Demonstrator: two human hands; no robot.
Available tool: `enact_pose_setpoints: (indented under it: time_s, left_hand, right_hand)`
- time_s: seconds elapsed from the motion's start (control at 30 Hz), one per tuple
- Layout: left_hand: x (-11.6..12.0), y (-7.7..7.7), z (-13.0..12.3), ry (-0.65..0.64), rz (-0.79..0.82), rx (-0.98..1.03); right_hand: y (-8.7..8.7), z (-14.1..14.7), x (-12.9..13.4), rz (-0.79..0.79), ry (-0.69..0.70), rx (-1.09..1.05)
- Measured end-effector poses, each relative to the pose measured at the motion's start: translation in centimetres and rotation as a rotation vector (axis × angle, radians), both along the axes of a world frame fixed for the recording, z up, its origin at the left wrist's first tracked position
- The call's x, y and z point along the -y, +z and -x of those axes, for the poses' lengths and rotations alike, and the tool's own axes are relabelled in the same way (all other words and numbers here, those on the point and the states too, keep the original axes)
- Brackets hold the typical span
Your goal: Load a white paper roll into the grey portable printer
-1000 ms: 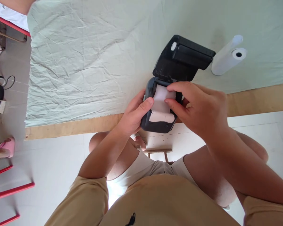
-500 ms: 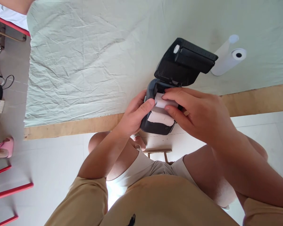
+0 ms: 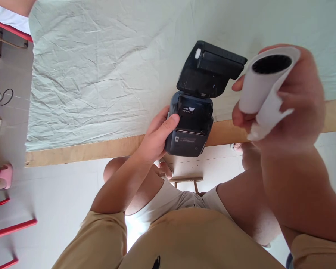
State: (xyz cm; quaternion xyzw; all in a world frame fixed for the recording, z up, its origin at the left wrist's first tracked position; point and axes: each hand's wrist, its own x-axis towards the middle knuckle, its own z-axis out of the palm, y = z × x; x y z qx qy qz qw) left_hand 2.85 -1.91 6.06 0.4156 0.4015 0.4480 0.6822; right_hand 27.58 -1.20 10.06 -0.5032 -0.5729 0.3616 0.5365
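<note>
My left hand (image 3: 159,130) grips the left side of a black portable receipt printer (image 3: 186,144), thumb over its edge. The printer's lid (image 3: 210,71) is flipped up, and its paper bay (image 3: 194,116) shows bare, with a small label inside. To the right, my right hand (image 3: 302,97) is raised and closed around a white paper roll (image 3: 254,89). The roll's dark hollow core faces up toward me, and a torn loose end of paper hangs down its right side. The second roll seen earlier on the cloth is hidden behind this hand.
A pale green wrinkled cloth (image 3: 100,74) covers the table, whose wooden edge (image 3: 86,155) runs in front of me. Another person's arm (image 3: 16,5) shows at the top left. On the left floor are red metal legs (image 3: 14,228), a cable (image 3: 8,97) and a pink shoe (image 3: 7,175).
My right hand has lifted the paper roll out of the printer's bay and carried it up to the right. My left hand still holds the open printer, which has shifted slightly left.
</note>
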Motion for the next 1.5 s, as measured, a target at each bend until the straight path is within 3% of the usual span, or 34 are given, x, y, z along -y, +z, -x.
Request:
enact_pose_setpoints:
  time_s: [0.1, 0.23, 0.37, 0.47, 0.67, 0.8, 0.9, 1.0, 1.07, 1.13, 1.23, 1.3, 1.43, 1.5]
  left_hand:
    - [-0.1, -0.4, 0.1, -0.01, 0.006, -0.002]
    - [-0.1, -0.4, 0.2, 0.01, -0.001, 0.005]
    - [-0.2, 0.0, 0.1, 0.012, -0.008, 0.013]
    - [-0.3, 0.6, 0.0, 0.025, 0.011, 0.012]
    - [-0.4, 0.8, -0.3, 0.034, 0.012, 0.073]
    - [-0.4, 0.4, -0.2, 0.041, 0.004, 0.064]
    - [-0.3, 0.2, -0.1, 0.033, -0.015, 0.052]
    - [-0.3, 0.1, 0.1, 0.024, -0.006, 0.034]
    - [-0.3, 0.1, 0.1, 0.022, 0.006, 0.026]
    - [-0.3, 0.1, 0.1, 0.02, 0.006, 0.031]
    - [-0.4, 0.1, 0.0, 0.012, 0.008, 0.052]
    - [-0.4, 0.1, 0.0, 0.001, 0.014, 0.07]
    - [-0.5, 0.1, 0.1, 0.002, 0.007, 0.093]
    - [-0.4, 0.1, 0.1, 0.017, 0.006, 0.081]
  right_hand:
    - [-3.0, -0.7, -2.1, 0.047, -0.112, -0.088]
    - [-5.3, -2.0, -2.8, -0.048, -0.077, 0.127]
    - [-5.1, -3.3, -2.4, -0.222, -0.138, 0.469]
    - [-4.9, -4.0, -2.6, -0.333, -0.187, 0.493]
    - [-4.6, -4.4, -2.0, -0.166, -0.231, 0.564]
    - [-5.3, -4.1, -1.9, -0.088, -0.229, 0.53]
    - [-5.9, -3.8, -2.2, -0.05, -0.159, 0.529]
    - [-5.8, -3.4, -2.0, -0.068, -0.056, 0.59]
    - [-5.4, -3.5, -1.9, -0.168, -0.057, 0.636]
    - [-5.1, -4.4, -2.2, -0.331, -0.158, 0.636]
    - [-5.4, -6.7, -3.6, -0.487, -0.428, 0.613]
    - [-5.8, -8.1, -4.9, -0.32, -0.509, 0.658]
    - [-5.7, -8.4, -6.4, 0.238, -0.453, 0.71]
    - [-5.2, -7.8, -6.5, 0.332, -0.469, 0.71]
